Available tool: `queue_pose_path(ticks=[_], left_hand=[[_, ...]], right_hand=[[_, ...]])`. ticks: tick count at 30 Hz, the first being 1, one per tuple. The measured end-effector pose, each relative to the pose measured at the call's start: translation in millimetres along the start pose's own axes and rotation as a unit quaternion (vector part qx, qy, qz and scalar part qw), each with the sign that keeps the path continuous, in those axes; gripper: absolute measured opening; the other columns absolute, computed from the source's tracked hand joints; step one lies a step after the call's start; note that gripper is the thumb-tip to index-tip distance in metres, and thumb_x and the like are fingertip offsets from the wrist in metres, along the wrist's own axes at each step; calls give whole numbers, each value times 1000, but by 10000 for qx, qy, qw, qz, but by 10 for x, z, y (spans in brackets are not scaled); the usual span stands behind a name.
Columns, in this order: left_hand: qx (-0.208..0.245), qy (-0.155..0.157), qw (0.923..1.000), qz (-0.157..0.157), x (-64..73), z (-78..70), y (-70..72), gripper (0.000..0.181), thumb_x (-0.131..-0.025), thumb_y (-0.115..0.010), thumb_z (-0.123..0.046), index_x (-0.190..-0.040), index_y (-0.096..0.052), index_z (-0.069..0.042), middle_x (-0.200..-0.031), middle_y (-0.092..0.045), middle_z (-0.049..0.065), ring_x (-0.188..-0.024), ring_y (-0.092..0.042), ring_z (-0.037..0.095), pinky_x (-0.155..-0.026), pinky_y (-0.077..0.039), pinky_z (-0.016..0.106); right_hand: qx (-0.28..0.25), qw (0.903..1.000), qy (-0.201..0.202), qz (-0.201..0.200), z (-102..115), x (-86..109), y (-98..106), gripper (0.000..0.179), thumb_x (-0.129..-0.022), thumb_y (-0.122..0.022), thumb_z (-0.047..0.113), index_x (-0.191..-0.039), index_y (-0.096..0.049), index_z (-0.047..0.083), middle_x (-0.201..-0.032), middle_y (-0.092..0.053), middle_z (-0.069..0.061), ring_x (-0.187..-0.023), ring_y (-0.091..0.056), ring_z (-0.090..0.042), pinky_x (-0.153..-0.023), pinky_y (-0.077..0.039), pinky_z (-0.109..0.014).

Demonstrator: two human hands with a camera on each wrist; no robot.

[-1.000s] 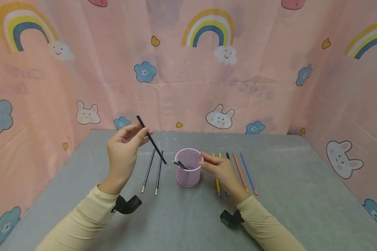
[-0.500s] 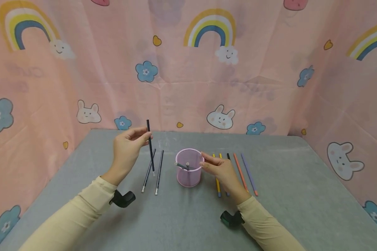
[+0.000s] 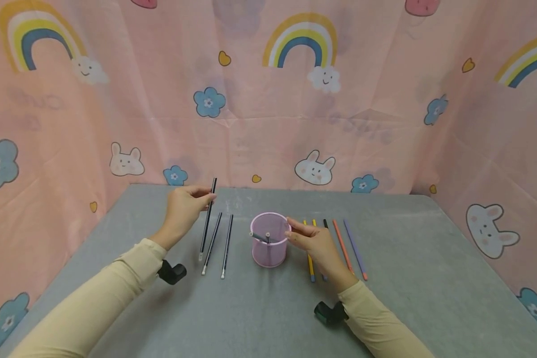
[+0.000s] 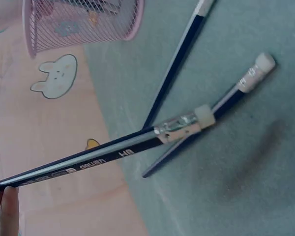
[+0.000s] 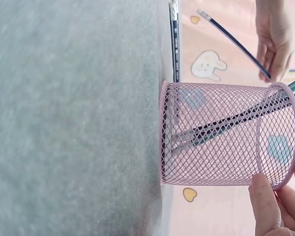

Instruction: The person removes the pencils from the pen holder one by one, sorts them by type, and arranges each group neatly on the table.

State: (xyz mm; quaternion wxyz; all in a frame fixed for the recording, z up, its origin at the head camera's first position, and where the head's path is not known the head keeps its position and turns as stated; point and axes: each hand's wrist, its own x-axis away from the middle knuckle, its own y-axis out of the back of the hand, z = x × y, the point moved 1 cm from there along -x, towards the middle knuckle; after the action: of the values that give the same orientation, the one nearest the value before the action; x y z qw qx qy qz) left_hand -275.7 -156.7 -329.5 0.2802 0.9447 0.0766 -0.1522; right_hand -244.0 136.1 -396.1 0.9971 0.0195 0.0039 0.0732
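Note:
Between the fingertips of my left hand (image 3: 183, 211) is a dark blue pencil (image 3: 208, 223), held near its upper end. Its white eraser (image 4: 205, 116) points down, above the table in the left wrist view. Beside it, two similar pencils (image 3: 226, 246) lie on the table, erasers toward me. A pink mesh pen cup (image 3: 268, 256) stands upright in the middle, with my right hand (image 3: 315, 243) pinching its rim from the right. Two pencils (image 5: 236, 118) lean inside the cup, eraser ends down.
Right of the cup lies a row of several coloured pencils, including a yellow pencil (image 3: 311, 268), an orange pencil (image 3: 342, 246) and a purple pencil (image 3: 355, 248). My right hand partly covers some of them. A pink patterned curtain (image 3: 250, 139) rises behind the grey table (image 3: 268, 318).
My left hand has moved down, carrying its pencil leftward from near the cup to beside the two table pencils. The pencils in the cup have shifted apart. My right hand stays on the rim.

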Motion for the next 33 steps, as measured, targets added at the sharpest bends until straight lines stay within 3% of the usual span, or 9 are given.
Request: queue_pose_path(ticks=[8,14,24,33], left_hand=[[-668,508,9954,465,-162,143,-60,24,-86,-66,-21,-103,-70,-4,-96,-71,14,-74,-69,21,-65,-57,30],[-883,977,9881,791,-273,298,-91,23,-85,-68,-19,-102,-70,-3,-95,-70,15,-70,-67,19,-65,-57,31],[-1401,1239,9750,1197,-340,543,-164,21,-83,-69,-18,-96,-72,-1,-77,-71,10,-62,-62,15,-55,-49,25],[-1452,1205,9728,1344,-310,745,-256,14,-82,-68,-9,-89,-72,2,-68,-68,10,-50,-54,9,-48,-43,20]], right_hand=[[-32,10000,32,8,2,8,6,45,-83,-70,16,-126,-58,6,-130,-55,-9,-118,-55,-20,-88,-49,-26],[-39,10000,24,-9,2,8,-6,46,-82,-71,16,-125,-58,6,-130,-55,-9,-118,-55,-20,-88,-50,-27],[-82,9999,91,6,4,20,-1,46,-83,-69,15,-126,-57,5,-131,-54,-10,-118,-54,-21,-87,-50,-26],[-73,9999,109,63,19,30,-3,46,-84,-69,16,-127,-56,5,-131,-54,-10,-119,-53,-20,-88,-49,-26]])
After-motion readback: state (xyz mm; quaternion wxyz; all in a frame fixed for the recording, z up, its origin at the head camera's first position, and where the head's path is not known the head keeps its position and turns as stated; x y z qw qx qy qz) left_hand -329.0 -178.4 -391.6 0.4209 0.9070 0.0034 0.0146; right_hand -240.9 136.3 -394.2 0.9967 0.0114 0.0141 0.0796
